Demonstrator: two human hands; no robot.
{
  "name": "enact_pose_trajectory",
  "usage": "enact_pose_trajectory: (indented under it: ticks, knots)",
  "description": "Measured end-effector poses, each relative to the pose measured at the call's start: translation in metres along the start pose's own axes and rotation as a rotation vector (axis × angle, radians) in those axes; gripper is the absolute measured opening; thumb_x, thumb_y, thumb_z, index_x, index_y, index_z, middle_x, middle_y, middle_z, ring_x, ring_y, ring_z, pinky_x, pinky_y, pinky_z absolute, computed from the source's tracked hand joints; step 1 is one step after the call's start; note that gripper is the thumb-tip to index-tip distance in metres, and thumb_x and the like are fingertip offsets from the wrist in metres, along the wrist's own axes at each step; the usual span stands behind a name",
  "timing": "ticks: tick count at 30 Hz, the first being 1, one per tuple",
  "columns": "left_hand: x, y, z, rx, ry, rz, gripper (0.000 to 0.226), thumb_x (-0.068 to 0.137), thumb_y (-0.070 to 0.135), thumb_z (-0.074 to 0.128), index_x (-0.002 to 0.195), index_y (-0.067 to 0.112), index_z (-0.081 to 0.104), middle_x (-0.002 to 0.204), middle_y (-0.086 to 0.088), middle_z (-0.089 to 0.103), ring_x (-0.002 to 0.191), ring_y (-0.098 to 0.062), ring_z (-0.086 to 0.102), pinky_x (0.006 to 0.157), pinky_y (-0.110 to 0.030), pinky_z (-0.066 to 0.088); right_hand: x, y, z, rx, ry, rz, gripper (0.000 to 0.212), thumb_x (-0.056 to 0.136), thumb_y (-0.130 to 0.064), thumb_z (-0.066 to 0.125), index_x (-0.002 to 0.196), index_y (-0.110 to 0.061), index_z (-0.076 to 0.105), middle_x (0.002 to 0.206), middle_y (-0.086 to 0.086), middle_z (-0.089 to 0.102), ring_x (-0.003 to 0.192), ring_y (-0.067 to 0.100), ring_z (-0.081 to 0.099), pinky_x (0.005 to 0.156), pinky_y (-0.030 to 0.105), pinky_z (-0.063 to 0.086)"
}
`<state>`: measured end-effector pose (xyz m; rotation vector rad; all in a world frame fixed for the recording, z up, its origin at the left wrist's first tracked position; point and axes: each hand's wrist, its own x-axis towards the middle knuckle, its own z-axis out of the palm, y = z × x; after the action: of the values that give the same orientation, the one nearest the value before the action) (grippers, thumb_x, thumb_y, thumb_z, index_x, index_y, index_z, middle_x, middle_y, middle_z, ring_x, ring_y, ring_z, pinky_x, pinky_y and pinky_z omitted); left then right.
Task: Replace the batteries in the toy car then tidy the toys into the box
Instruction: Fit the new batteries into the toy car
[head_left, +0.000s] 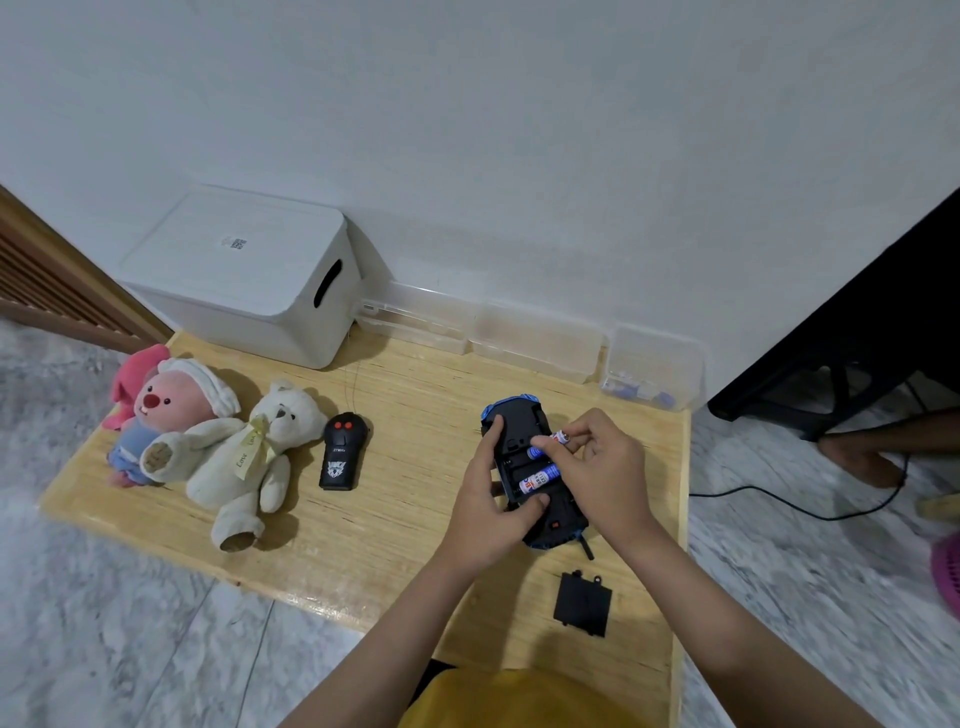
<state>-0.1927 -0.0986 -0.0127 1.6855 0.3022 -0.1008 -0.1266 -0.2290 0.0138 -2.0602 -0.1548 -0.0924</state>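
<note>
The toy car (524, 467) lies upside down right of centre in the frame, on the low wooden table (405, 415), its black underside up and its battery bay uncovered. The left hand (491, 499) grips the car from the left, forefinger stretched up along the underside and thumb pressed on the bay's lower edge. The right hand (597, 462) comes in from the right and pinches a battery (545, 447) between thumb and fingertips, the battery tilted with its lower end in the upper slot of the bay and its white end raised. A second battery (540, 477) lies flat in the lower slot, just above the left thumb. The black battery cover (583, 603) rests on the table below the car, apart from it and near the table's lower edge. To the left of the car there is a stretch of bare wood, then the black remote control (340, 452) with its thin aerial pointing up the frame, then the white teddy bear (249, 452) and the pink stuffed toy (156, 410) at the table's left end. The white box (244, 275) with its lid on (a handle slot shows in its side) stands at the upper left corner of the table against the wall. Clear plastic containers (524, 338) line the far edge to its right, and the rightmost holds small blue and white items. The car sits close to the table's right edge, beyond which a black cable (810, 504) trails over the marbled floor.
</note>
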Motion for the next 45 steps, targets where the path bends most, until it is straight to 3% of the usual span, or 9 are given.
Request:
enact_pose_trajectory:
  ticks: [3,7,11,19,22,25,28,36,45]
  knots:
    - [0.000,0.001,-0.001,-0.029,-0.003,0.002,0.087,0.081,0.001,0.070,0.147,0.033,0.023,0.135,0.005,0.047,0.105,0.001,0.059,0.079,-0.013,0.050,0.002,-0.004,-0.002,-0.033,-0.014,-0.006,0.020,0.071,-0.020,0.082,0.074,-0.022,0.062,0.064,-0.016,0.058,0.056,0.000,0.055,0.052,0.007,0.034]
    - [0.001,0.002,-0.004,-0.028,0.024,0.006,0.086,0.077,0.013,0.075,0.146,0.034,0.028,0.139,0.007,0.046,0.116,-0.004,0.055,0.090,-0.022,0.050,0.005,-0.008,-0.004,-0.072,-0.018,-0.026,0.010,0.074,-0.014,0.079,0.083,-0.013,0.073,0.068,-0.016,0.058,0.060,-0.005,0.056,0.056,0.005,0.036]
    - [0.004,0.003,-0.007,-0.004,0.005,0.025,0.087,0.073,0.027,0.075,0.147,0.032,0.029,0.142,0.005,0.045,0.123,-0.005,0.050,0.093,-0.022,0.047,0.007,-0.006,-0.004,-0.102,-0.020,0.032,0.012,0.075,-0.018,0.078,0.086,-0.015,0.075,0.073,-0.002,0.065,0.064,0.002,0.058,0.064,0.019,0.043]
    - [0.007,0.007,-0.009,-0.035,0.008,0.036,0.084,0.076,0.004,0.076,0.145,0.030,0.035,0.137,-0.001,0.048,0.108,0.005,0.054,0.087,-0.018,0.048,0.009,-0.013,-0.005,-0.058,-0.037,0.157,0.011,0.073,-0.022,0.080,0.070,-0.023,0.070,0.068,-0.008,0.066,0.067,0.008,0.064,0.062,0.017,0.046]
    - [0.006,0.010,-0.008,-0.032,0.004,0.033,0.085,0.075,0.006,0.076,0.143,0.036,0.035,0.135,0.001,0.048,0.108,-0.003,0.057,0.094,-0.031,0.051,0.008,-0.017,-0.004,-0.112,-0.072,0.106,0.007,0.073,-0.023,0.080,0.074,-0.017,0.075,0.067,-0.009,0.064,0.068,0.007,0.062,0.062,0.012,0.043]
    - [0.006,0.015,-0.007,-0.006,0.004,0.041,0.084,0.071,0.016,0.074,0.141,0.042,0.036,0.131,0.010,0.048,0.111,-0.018,0.058,0.094,-0.042,0.052,0.012,-0.022,-0.007,-0.124,-0.101,0.099,0.008,0.073,-0.021,0.080,0.073,-0.014,0.076,0.065,-0.003,0.066,0.066,0.014,0.062,0.063,0.024,0.048]
    - [0.007,0.018,-0.008,0.009,0.003,0.051,0.081,0.072,0.015,0.071,0.141,0.039,0.036,0.133,0.007,0.049,0.113,-0.017,0.057,0.096,-0.041,0.050,0.019,-0.026,-0.008,-0.141,-0.134,0.126,0.012,0.071,-0.021,0.081,0.065,-0.013,0.074,0.063,0.001,0.067,0.062,0.018,0.063,0.060,0.032,0.049]
    - [0.006,0.017,-0.013,0.067,-0.073,0.032,0.075,0.074,0.016,0.066,0.140,0.040,0.039,0.132,0.004,0.050,0.118,-0.015,0.053,0.099,-0.043,0.047,0.044,-0.019,-0.015,-0.124,-0.391,0.377,0.024,0.059,-0.016,0.089,0.059,-0.005,0.068,0.061,-0.002,0.067,0.059,0.012,0.063,0.060,0.027,0.048]
    - [0.013,0.018,-0.018,-0.016,-0.095,0.007,0.078,0.074,0.012,0.067,0.142,0.035,0.036,0.130,0.014,0.051,0.110,-0.011,0.058,0.097,-0.047,0.048,0.028,-0.017,-0.023,-0.139,-0.410,0.157,0.015,0.067,-0.026,0.084,0.075,-0.023,0.071,0.069,-0.008,0.061,0.053,-0.002,0.051,0.053,0.015,0.038]
